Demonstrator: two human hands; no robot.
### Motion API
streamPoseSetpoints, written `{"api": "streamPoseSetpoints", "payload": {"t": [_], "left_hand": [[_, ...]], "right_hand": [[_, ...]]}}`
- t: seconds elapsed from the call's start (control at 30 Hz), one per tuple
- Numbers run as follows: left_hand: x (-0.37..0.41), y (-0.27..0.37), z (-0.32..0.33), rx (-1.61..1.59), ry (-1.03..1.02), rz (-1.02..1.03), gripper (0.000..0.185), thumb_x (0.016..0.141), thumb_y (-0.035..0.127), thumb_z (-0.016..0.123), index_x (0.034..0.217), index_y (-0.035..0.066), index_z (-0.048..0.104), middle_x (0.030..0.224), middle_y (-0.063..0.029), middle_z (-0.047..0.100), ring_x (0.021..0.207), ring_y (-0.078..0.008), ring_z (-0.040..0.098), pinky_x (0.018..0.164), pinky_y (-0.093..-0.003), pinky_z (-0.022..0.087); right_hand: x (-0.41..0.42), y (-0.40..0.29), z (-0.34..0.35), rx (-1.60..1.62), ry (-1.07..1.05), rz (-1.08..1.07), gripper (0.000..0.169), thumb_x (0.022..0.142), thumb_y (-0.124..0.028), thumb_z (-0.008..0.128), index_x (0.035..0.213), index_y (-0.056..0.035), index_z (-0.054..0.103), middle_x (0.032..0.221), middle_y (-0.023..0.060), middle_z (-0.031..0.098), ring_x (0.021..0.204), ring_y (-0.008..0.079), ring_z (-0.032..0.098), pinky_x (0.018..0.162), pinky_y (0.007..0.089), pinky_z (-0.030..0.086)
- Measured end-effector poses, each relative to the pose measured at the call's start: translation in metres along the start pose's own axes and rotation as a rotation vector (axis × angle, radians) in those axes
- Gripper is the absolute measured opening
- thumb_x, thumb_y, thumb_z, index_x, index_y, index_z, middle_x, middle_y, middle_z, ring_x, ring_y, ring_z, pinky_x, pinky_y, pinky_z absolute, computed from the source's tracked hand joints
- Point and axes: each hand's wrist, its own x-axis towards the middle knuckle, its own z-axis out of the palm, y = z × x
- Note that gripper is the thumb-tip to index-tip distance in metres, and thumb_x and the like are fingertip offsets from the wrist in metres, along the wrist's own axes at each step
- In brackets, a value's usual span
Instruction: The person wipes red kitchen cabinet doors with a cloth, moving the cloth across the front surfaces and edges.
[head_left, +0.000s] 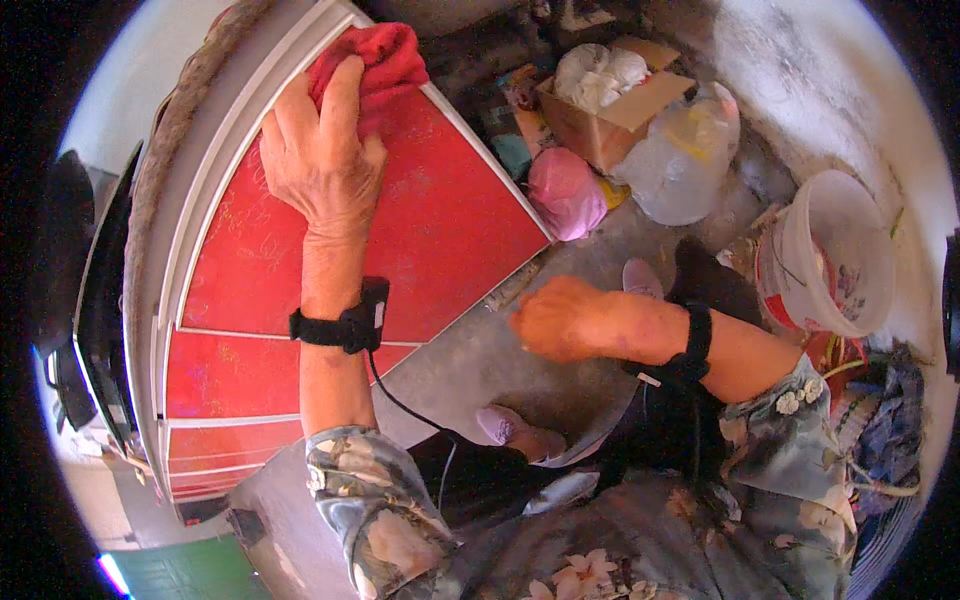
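Note:
My left hand (326, 157) presses a bunched red cloth (382, 64) against the top corner of a red cabinet panel (442, 202) with a pale frame. Its fingers are spread over the cloth's near edge, and the palm faces the panel. Faint pale marks show on the red surface. My right hand (555, 319) is held over the concrete floor, beyond the panel's lower edge, with its fingers curled in; nothing shows in it, though the palm side is hidden. Black straps circle both wrists, and a dark cable hangs from the left one.
A cardboard box (592, 127) holding a white bag stands beyond the panel, beside a pink plastic bag (566, 193) and a clear plastic bag (682, 165). At the right, a whitish plastic bucket (847, 255) is near the wall, with cloths (892, 427) below it.

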Motion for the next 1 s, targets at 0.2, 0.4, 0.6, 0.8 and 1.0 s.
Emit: {"api": "streamPoseSetpoints", "payload": {"t": [0.2,0.4,0.6,0.8,1.0], "left_hand": [[-0.057,0.043,0.02,-0.226,-0.348,0.073,0.051,0.057,0.003,0.061,0.105,0.022,0.061,0.092,-0.0072,0.053,0.075,-0.0252,0.051,0.059,-0.0374,0.039],[-0.109,0.049,-0.014,-1.384,-0.349,-1.348,0.032,0.083,0.012,0.068,0.111,0.005,0.054,0.101,-0.0035,0.061,0.088,-0.013,0.058,0.077,-0.0277,0.05],[-0.105,0.048,-0.055,-1.428,-0.246,-1.605,0.036,0.084,0.012,0.067,0.115,0.004,0.05,0.103,-0.0052,0.059,0.092,-0.0138,0.057,0.08,-0.0288,0.049],[-0.112,0.069,-0.06,-0.963,-0.341,-1.241,0.066,0.077,0.011,0.07,0.132,-0.001,0.036,0.126,-0.0142,0.045,0.114,-0.0234,0.047,0.098,-0.0333,0.039],[-0.102,0.109,-0.075,-0.845,-0.274,-0.958,0.082,0.078,0.009,0.068,0.142,-0.003,0.018,0.14,-0.0204,0.031,0.129,-0.0306,0.034,0.106,-0.0386,0.029]], "right_hand": [[0.002,0.005,-0.001,0.061,-0.003,0.019,0.022,0.083,-0.024,0.056,0.084,-0.0025,0.061,0.087,0.0153,0.066,0.079,0.035,0.064,0.067,0.0457,0.051],[-0.002,0.005,-0.032,-0.053,0.524,0.196,0.014,0.083,-0.018,0.056,0.085,-0.0044,0.059,0.079,0.0137,0.062,0.066,0.0321,0.062,0.058,0.0419,0.049],[0.007,0.005,-0.06,0.505,1.264,0.008,0.008,0.087,-0.008,0.055,0.091,-0.0008,0.055,0.075,0.0069,0.058,0.063,0.0164,0.058,0.055,0.0331,0.046],[0.021,-0.007,-0.043,0.575,1.189,-0.034,0.041,0.089,-0.015,0.056,0.126,-0.0003,0.046,0.108,0.0172,0.05,0.08,0.0206,0.057,0.076,0.0315,0.046],[0.02,-0.013,-0.038,0.632,1.02,0.038,0.078,0.085,-0.029,0.06,0.14,0.007,0.018,0.124,0.029,0.042,0.112,0.0402,0.045,0.097,0.0431,0.035]]}}
